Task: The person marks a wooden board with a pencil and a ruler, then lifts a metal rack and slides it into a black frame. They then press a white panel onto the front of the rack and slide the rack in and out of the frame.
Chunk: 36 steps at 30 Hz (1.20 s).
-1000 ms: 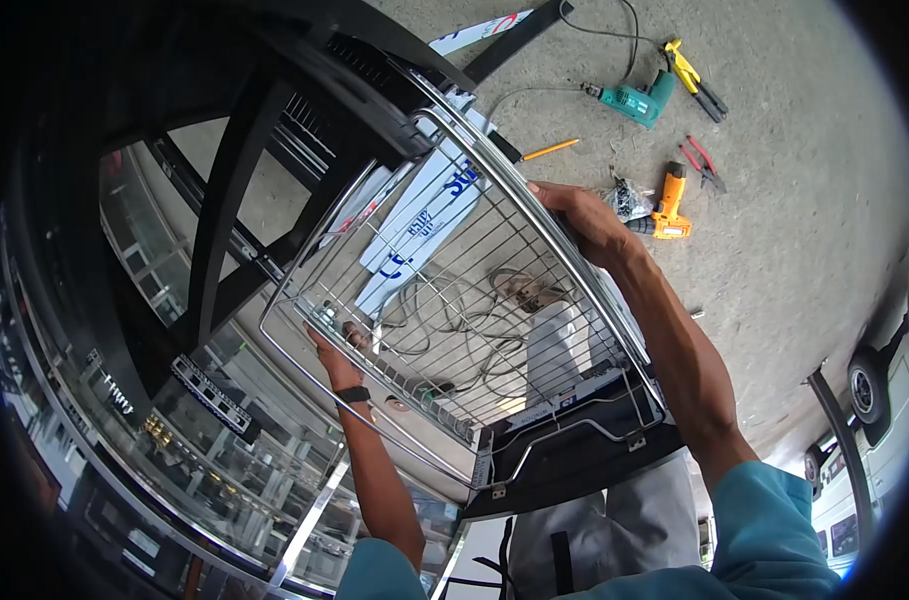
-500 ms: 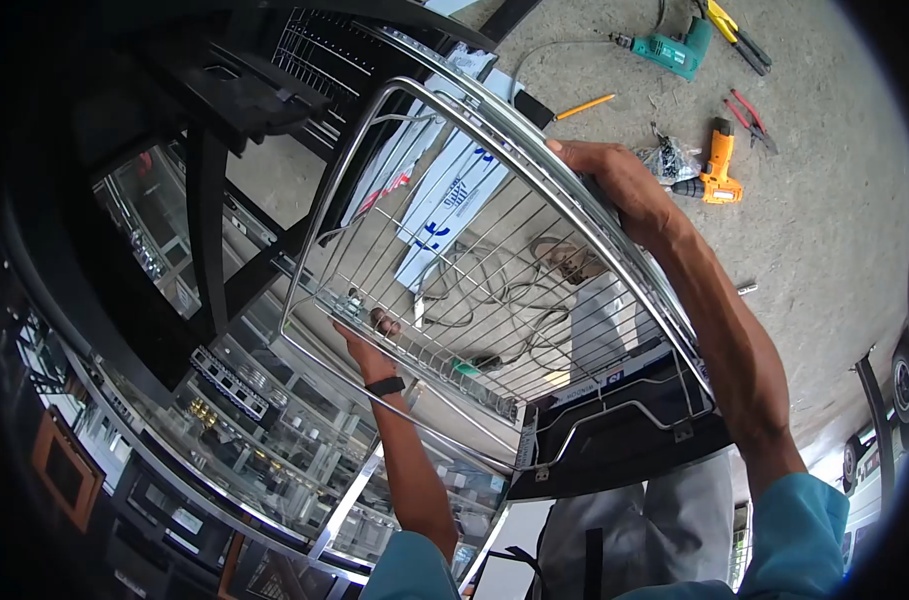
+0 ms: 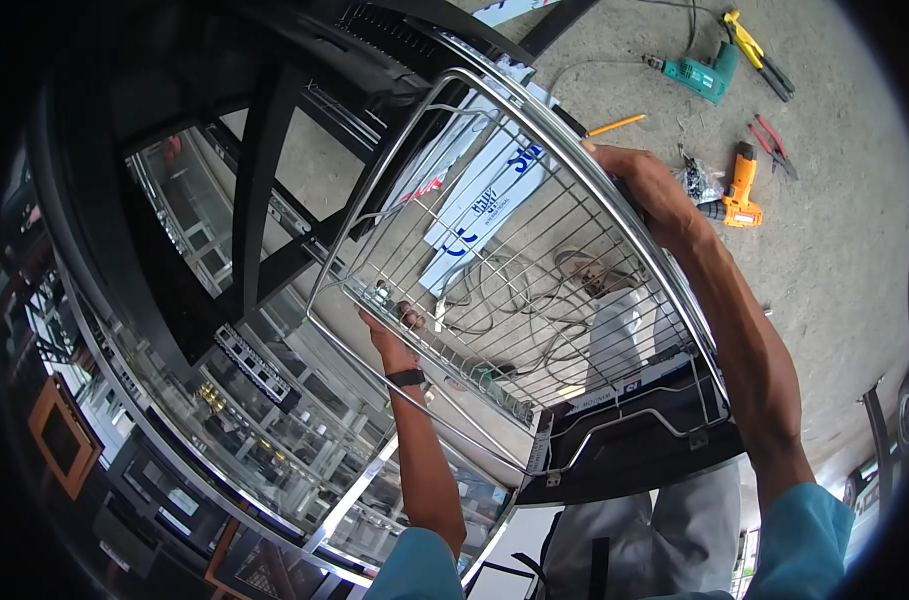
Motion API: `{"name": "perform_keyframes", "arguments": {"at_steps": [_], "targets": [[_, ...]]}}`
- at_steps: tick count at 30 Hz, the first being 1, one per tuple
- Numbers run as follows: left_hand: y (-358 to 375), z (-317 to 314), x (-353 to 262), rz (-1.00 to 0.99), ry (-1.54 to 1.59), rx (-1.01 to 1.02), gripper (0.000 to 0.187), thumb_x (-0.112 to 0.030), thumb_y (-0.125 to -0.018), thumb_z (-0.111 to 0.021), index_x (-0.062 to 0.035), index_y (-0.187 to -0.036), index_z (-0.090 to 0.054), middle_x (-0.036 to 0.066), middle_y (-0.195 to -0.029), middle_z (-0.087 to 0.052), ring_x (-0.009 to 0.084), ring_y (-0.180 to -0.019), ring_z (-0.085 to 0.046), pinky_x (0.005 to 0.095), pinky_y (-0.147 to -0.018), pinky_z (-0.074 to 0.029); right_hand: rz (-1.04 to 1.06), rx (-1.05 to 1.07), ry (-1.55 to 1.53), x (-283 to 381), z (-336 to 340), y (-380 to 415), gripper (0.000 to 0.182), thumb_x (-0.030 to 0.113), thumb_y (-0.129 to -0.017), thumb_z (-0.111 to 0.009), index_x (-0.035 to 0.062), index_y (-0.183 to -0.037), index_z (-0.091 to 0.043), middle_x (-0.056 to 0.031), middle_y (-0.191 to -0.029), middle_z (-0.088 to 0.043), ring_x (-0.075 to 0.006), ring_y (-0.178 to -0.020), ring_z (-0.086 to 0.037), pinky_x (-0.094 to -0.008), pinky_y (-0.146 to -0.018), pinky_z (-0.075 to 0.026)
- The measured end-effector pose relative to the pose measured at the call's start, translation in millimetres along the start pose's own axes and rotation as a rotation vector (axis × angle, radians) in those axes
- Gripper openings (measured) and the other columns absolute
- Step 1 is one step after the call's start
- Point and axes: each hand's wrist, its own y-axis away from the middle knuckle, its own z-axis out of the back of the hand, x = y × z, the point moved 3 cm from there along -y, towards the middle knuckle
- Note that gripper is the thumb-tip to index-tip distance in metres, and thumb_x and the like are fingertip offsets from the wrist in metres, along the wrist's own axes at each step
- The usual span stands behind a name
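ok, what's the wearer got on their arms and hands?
Both hands are bare, no gloves. The left hand has a black band, like a watch or tracker, on the wrist. Both forearms are bare; teal-blue sleeves start near the elbows. No rings or markings that can be made out on the right hand.

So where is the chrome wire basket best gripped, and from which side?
By its two long side rims, one hand from each side, as shown: the left hand on the near-left rim, the right hand on the far-right rim. The chrome wire basket is wide, tilted and carries a black front panel, so opposite grips probably balance it best.
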Motion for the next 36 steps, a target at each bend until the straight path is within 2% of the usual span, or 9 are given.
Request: {"name": "perform_keyframes", "arguments": {"at_steps": [3, 4, 8, 15, 21, 31, 33, 34, 36], "targets": [[2.4, 1.0, -2.5, 0.014, 0.035, 0.011, 0.054, -0.063, -0.086, -0.030, -0.0145, -0.103, -0.045, 0.006, -0.067, -0.048, 0.0159, -0.052, -0.046, 0.0308, -0.048, -0.040, 0.031, 0.032, -0.032, -6.8, 4.1, -5.6, 0.041, 0.037, -0.086, -0.053, -0.0026, -0.093, -0.063, -0.0065, -0.075, -0.059, -0.0082, -0.061, -0.052, -0.0227, -0.053, -0.041], [4.0, -0.5, -1.9, 0.000, 0.022, 0.011, 0.054, -0.063, -0.086, -0.030, -0.0151, -0.106, -0.045, 0.006, -0.067, -0.048, 0.0157, -0.052, -0.046, 0.0306, -0.048, -0.040, 0.171, 0.069, -0.049, -4.3, 3.5, -0.1, 0.039, 0.037, -0.086, -0.053, -0.0014, -0.087, -0.063, -0.0042, -0.074, -0.058, -0.0067, -0.060, -0.049, -0.0231, -0.053, -0.040], [1.1, 2.4, -1.2, -0.017, 0.001, 0.003, 0.056, -0.064, -0.085, -0.030, -0.0150, -0.110, -0.045, 0.005, -0.068, -0.049, 0.0137, -0.052, -0.047, 0.0281, -0.047, -0.041, 0.263, 0.015, 0.051, 7.2, -2.3, 11.8, 0.038, 0.035, -0.087, -0.052, -0.0013, -0.090, -0.063, -0.0047, -0.076, -0.058, -0.0068, -0.065, -0.050, -0.0226, -0.057, -0.041], [-4.1, 0.8, -3.5, -0.061, -0.020, 0.000, 0.058, -0.065, -0.085, -0.032, -0.0143, -0.111, -0.046, 0.003, -0.062, -0.048, 0.0111, -0.048, -0.048, 0.0236, -0.042, -0.040, -0.043, -0.062, 0.027, 7.3, -5.3, 5.3, 0.039, 0.037, -0.086, -0.052, 0.0005, -0.098, -0.061, -0.0044, -0.077, -0.057, -0.0091, -0.066, -0.050, -0.0227, -0.059, -0.041], [-0.3, -1.7, -8.4, -0.126, -0.057, -0.018, 0.061, -0.065, -0.084, -0.032, -0.0103, -0.105, -0.049, 0.002, -0.059, -0.047, 0.0107, -0.046, -0.047, 0.0230, -0.042, -0.040, 0.017, -0.051, 0.119, 11.5, -9.4, 1.9, 0.037, 0.037, -0.087, -0.052, 0.0015, -0.096, -0.061, -0.0018, -0.074, -0.055, -0.0067, -0.062, -0.046, -0.0222, -0.055, -0.038], [1.8, -3.2, -7.2, -0.010, -0.047, -0.049, 0.061, -0.067, -0.083, -0.031, -0.0144, -0.112, -0.045, 0.002, -0.063, -0.048, 0.0112, -0.050, -0.047, 0.0255, -0.045, -0.041, -0.040, -0.118, 0.171, 8.9, -8.0, 6.3, 0.035, 0.039, -0.089, -0.045, 0.0070, -0.081, -0.057, 0.0030, -0.059, -0.045, -0.0045, -0.050, -0.041, -0.0212, -0.045, -0.032], [4.3, -5.0, -7.8, -0.076, -0.048, -0.055, 0.065, -0.068, -0.082, -0.033, -0.0051, -0.089, -0.048, 0.004, -0.060, -0.049, 0.0110, -0.046, -0.047, 0.0242, -0.041, -0.042, -0.064, -0.148, 0.139, 6.7, -7.8, 4.8, 0.035, 0.040, -0.089, -0.046, 0.0076, -0.078, -0.056, 0.0020, -0.058, -0.046, -0.0056, -0.048, -0.041, -0.0216, -0.043, -0.033], [3.6, -3.0, -7.7, -0.073, -0.048, -0.058, 0.065, -0.068, -0.082, -0.033, -0.0051, -0.089, -0.048, 0.004, -0.060, -0.049, 0.0110, -0.046, -0.047, 0.0242, -0.041, -0.042, -0.057, -0.151, 0.140, 3.9, -4.8, 3.1, 0.035, 0.040, -0.089, -0.045, 0.0077, -0.078, -0.056, 0.0021, -0.058, -0.047, -0.0058, -0.047, -0.042, -0.0214, -0.043, -0.033], [0.5, -0.7, -7.2, -0.036, -0.069, -0.035, 0.061, -0.067, -0.083, -0.032, -0.0164, -0.116, -0.046, 0.001, -0.064, -0.048, 0.0103, -0.050, -0.047, 0.0245, -0.046, -0.041, -0.050, -0.157, 0.144, 1.3, 1.0, 0.2, 0.035, 0.040, -0.089, -0.045, 0.0078, -0.078, -0.055, 0.0021, -0.058, -0.047, -0.0059, -0.047, -0.042, -0.0212, -0.043, -0.034]]}}
